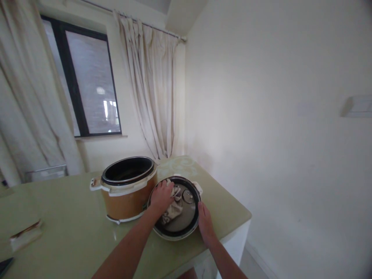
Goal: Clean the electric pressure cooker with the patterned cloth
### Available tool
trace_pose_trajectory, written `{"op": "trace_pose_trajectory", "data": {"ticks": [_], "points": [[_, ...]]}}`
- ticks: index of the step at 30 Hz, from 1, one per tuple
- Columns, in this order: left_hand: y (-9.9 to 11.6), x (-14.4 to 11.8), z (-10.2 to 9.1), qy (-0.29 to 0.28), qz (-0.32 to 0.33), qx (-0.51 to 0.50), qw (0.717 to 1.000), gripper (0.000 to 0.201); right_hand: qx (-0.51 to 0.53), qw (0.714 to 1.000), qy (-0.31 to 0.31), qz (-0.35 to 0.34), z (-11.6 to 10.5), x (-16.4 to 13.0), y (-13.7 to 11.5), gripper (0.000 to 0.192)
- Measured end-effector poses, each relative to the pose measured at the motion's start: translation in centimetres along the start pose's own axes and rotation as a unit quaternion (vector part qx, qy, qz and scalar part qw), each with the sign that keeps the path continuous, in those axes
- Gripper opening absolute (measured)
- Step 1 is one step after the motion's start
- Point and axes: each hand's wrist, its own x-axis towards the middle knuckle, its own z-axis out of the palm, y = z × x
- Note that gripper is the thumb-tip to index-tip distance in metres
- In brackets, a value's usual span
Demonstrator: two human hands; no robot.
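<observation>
A pressure cooker lid (186,215) lies with its metal inner face up on the green tabletop, a dark seal ring round its edge. My left hand (163,197) presses a crumpled, patterned cloth (173,211) against the left part of that face, its fingers closed over the cloth. At the lid's right rim, my right hand (205,223) grips the edge, the fingers partly hidden. Just left of the lid stands the cooker body (126,203), orange-brown with white trim and handles, its dark inner pot (129,170) uncovered.
The green table (78,232) has its corner and right edge close to the lid. A tissue pack (26,234) and a dark flat object (5,265) lie at the left. Behind are curtains (154,85), a window (91,81) and a pale wall (261,116).
</observation>
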Motion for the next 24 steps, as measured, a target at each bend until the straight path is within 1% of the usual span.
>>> {"op": "trace_pose_trajectory", "data": {"ticks": [2, 5, 8, 10, 12, 14, 17, 20, 24], "points": [[-0.6, -0.5, -0.8, -0.057, 0.020, 0.004, 0.998, 0.049, 0.002, 1.000, 0.004, 0.007, 0.0, 0.0, -0.1, 0.070], [-0.9, -1.4, -1.6, -0.133, 0.052, 0.004, 0.990, 0.058, 0.006, 1.000, 0.003, -0.001, 0.1, -0.2, -0.3, 0.071], [-0.4, -2.7, -1.6, -0.180, 0.098, -0.005, 0.979, 0.058, 0.000, 1.000, 0.004, -0.017, 0.3, -0.5, -0.4, 0.070], [0.5, -3.9, -1.1, -0.194, 0.143, -0.020, 0.970, 0.055, -0.007, 1.000, 0.002, -0.029, 0.5, -0.5, -0.4, 0.066], [1.6, -5.1, -0.3, -0.178, 0.180, -0.031, 0.967, 0.052, -0.013, 0.999, -0.005, -0.041, 0.7, -0.4, -0.5, 0.063], [2.7, -6.1, 0.5, -0.132, 0.198, -0.034, 0.971, 0.051, -0.021, 0.999, -0.014, -0.049, 0.7, -0.3, -0.6, 0.060], [3.6, -6.5, 1.7, -0.052, 0.191, -0.047, 0.979, 0.050, -0.033, 0.997, -0.027, -0.063, 0.4, -0.2, -0.7, 0.057], [4.1, -5.2, 2.7, 0.007, 0.153, -0.054, 0.987, 0.050, -0.046, 0.996, -0.035, -0.073, 0.1, -0.3, -0.3, 0.055], [4.2, -2.1, 3.0, 0.061, 0.071, -0.040, 0.995, 0.051, -0.068, 0.995, -0.028, -0.060, -0.1, -0.2, 0.8, 0.059]]}}
